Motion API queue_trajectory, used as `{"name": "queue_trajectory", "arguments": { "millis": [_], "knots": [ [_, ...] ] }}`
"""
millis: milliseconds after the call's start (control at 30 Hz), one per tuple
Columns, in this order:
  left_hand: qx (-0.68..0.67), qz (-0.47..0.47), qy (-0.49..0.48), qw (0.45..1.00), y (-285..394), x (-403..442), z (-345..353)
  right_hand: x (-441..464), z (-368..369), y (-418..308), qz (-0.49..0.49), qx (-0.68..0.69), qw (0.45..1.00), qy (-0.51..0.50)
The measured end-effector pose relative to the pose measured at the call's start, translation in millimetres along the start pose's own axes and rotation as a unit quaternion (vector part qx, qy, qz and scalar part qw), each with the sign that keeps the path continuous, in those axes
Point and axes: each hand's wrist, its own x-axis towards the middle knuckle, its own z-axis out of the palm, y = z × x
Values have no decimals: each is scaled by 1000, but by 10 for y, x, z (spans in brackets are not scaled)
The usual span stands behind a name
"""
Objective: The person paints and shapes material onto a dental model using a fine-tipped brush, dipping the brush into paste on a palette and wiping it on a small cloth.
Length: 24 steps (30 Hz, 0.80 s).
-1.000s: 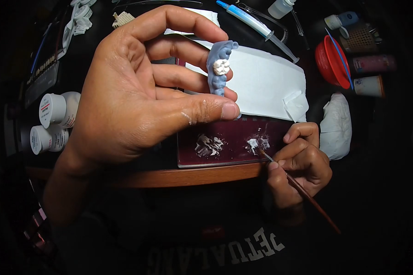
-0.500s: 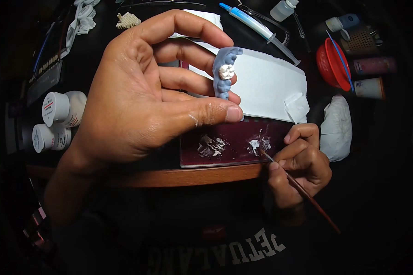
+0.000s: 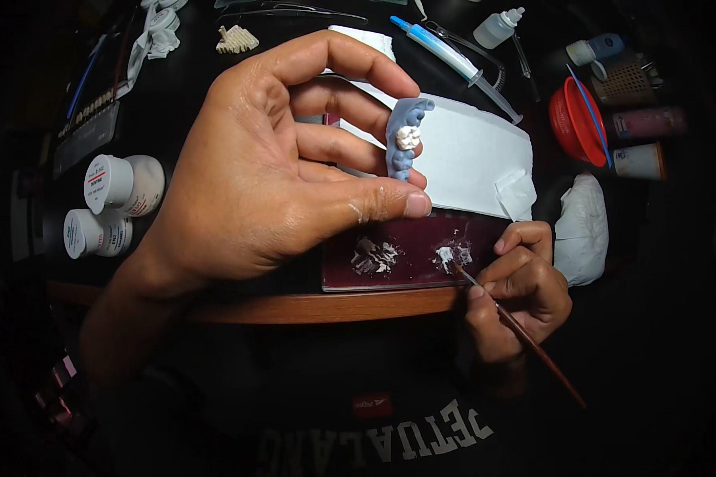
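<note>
Between thumb and fingers, my left hand (image 3: 274,167) holds a blue-grey dental model (image 3: 400,160) upright, with one white tooth (image 3: 407,138) in its row. My right hand (image 3: 525,290) grips a thin brown brush (image 3: 533,340) like a pen. The brush tip is at a small white paste pile (image 3: 447,255) on the dark red plate (image 3: 414,276). Another whitish smear (image 3: 375,256) lies further left on that plate. Behind the model, a white paper sheet (image 3: 477,151) partly covers the plate.
Two labelled jars (image 3: 110,183) (image 3: 87,234) stand at the left. A blue syringe (image 3: 445,54), a dropper bottle (image 3: 497,29), a red bowl (image 3: 574,123) and a crumpled white tissue (image 3: 582,230) lie at the back and right. The wooden table edge (image 3: 342,307) runs in front.
My left hand and the dental model have shifted right and slightly down in view. My right hand stays nearly in place with the brush tip at the paste.
</note>
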Motion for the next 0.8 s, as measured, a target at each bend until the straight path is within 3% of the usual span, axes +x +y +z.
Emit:
{"name": "queue_trajectory", "arguments": {
  "millis": [400, 600, 800],
  "knots": [
    [-21, -10, -12, 1000, 12, -5, 8, 2, -22, -12, -4, 8, 1000, 3],
    [-54, -35, -22, 998, 26, -4, 47, 190, 196, -121, -52, 139, 984, 103],
    [-64, -44, -26, 997, 35, -8, 33, 355, 402, -170, -73, 176, 979, 79]
  ]
}}
